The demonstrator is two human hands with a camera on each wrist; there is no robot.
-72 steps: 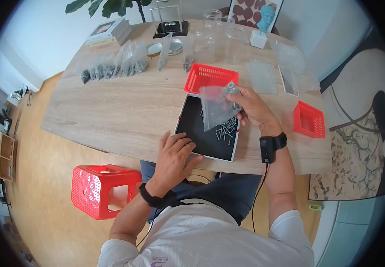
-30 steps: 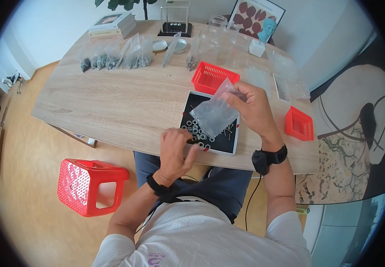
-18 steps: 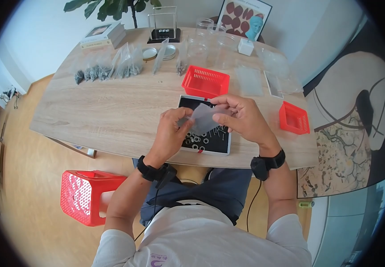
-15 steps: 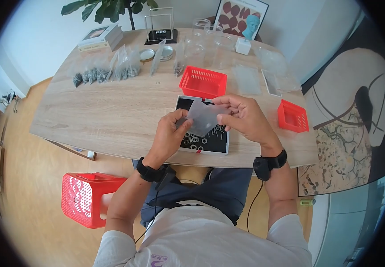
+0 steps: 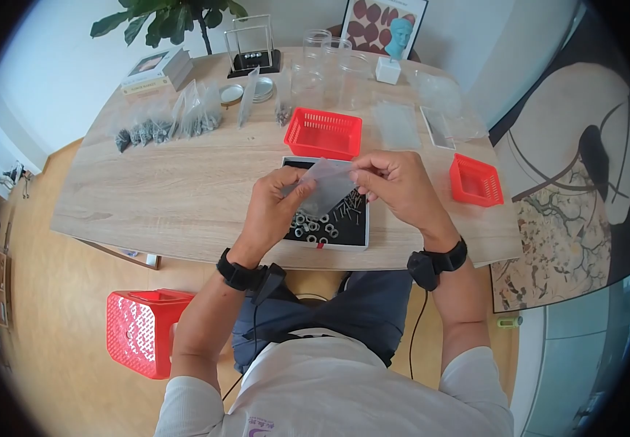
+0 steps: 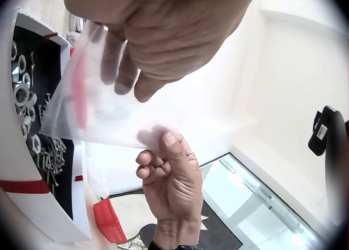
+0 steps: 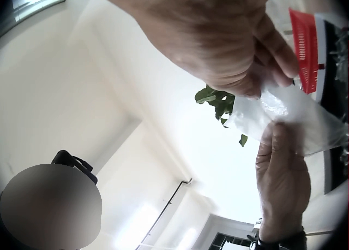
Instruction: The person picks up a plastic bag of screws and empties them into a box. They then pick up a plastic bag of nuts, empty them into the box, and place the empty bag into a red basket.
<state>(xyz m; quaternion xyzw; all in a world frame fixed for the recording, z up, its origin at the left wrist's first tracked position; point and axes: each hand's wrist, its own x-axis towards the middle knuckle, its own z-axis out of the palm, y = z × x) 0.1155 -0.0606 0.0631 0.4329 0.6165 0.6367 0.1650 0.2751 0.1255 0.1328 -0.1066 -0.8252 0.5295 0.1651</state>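
Observation:
My left hand (image 5: 267, 211) and right hand (image 5: 406, 193) pinch the upper edge of a clear plastic zip bag (image 5: 329, 191) between them. In the left wrist view the bag (image 6: 103, 121) looks flat, with no hardware showing inside. Under it lies a shallow white box with a black bottom (image 5: 355, 237), partly hidden by the bag and left hand. Metal nuts (image 5: 312, 229) are scattered in its near part, and screws (image 5: 348, 207) lie in a heap toward the right.
A red basket (image 5: 323, 149) stands just behind the box, and a smaller one (image 5: 475, 182) is at the right. Hardware bags (image 5: 202, 120), glass jars (image 5: 307, 84) and metal lids (image 5: 262, 89) line the back. Flat plastic bags (image 5: 396, 125) lie at the back right.
The nuts, earlier in the bag in my right hand, now lie in the box. My left hand has risen from the box's near edge and taken hold of the bag.

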